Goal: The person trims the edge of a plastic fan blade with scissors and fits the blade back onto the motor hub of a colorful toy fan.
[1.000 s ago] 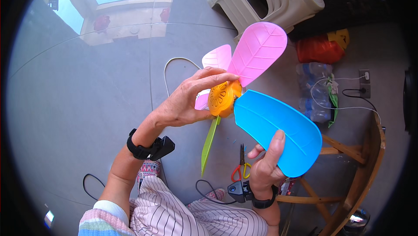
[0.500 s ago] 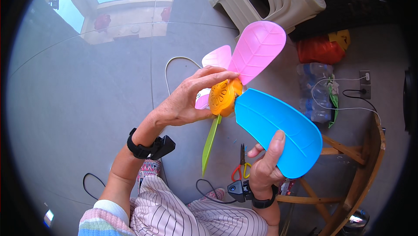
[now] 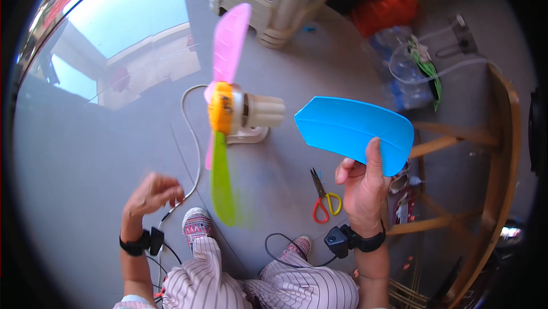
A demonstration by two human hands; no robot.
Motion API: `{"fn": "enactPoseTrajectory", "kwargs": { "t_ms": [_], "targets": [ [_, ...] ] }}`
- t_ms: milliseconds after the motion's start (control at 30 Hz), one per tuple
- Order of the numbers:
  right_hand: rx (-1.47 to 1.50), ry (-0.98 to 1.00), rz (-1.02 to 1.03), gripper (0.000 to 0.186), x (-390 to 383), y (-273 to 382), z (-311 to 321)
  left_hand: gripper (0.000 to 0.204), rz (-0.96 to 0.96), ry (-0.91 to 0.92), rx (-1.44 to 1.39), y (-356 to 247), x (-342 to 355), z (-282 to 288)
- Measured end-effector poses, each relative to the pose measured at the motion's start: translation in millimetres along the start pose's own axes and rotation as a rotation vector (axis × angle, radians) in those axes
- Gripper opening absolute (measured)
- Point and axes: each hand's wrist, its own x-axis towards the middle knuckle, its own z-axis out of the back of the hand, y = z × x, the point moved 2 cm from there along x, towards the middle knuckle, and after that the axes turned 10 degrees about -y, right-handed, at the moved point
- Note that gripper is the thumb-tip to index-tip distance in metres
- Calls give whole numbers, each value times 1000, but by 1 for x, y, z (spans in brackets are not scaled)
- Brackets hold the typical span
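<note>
A small fan [image 3: 264,110] with a whitish motor housing stands on the floor ahead of me. Around its orange hub [image 3: 221,109] sit pink blades [image 3: 230,43] and a green blade [image 3: 221,180], blurred at the edge. To the right of the fan, apart from it, I hold a loose blue fan blade [image 3: 357,129]. My right hand [image 3: 365,189] grips its rounded end, thumb on top. My left hand [image 3: 153,195] is away from the fan at the lower left, loosely bent and a little blurred, with nothing in it. Nearest to it runs a white cord [image 3: 197,138].
Scissors [image 3: 325,198] with red and yellow handles lie on the floor between fan and right arm. A beige plastic stool [image 3: 274,6] is at the far side. Plastic bottles [image 3: 399,89], a red bag [image 3: 385,12] and a wooden frame [image 3: 494,195] line the right.
My left hand has let go of the orange hub and drawn back to the lower left. The blue blade has come away from the hub in my right hand. The fan has turned.
</note>
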Motion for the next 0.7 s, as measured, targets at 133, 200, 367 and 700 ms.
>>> {"fn": "enactPoseTrajectory", "kwargs": {
  "t_ms": [133,200,367,700],
  "targets": [
    [35,-9,-92,29,-12,-18,40,26,-32,469,151,34,-17,-51],
    [62,-30,-146,29,-18,-35,59,36,-196,639,255,33,-3,-93],
    [155,-136,-213,25,-14,-76,110,71,-448,670,224,-32,61,-197],
    [-26,313,-544,29,-51,-140,128,33,296,252,-1008,-63,84,-260]
  ]
}}
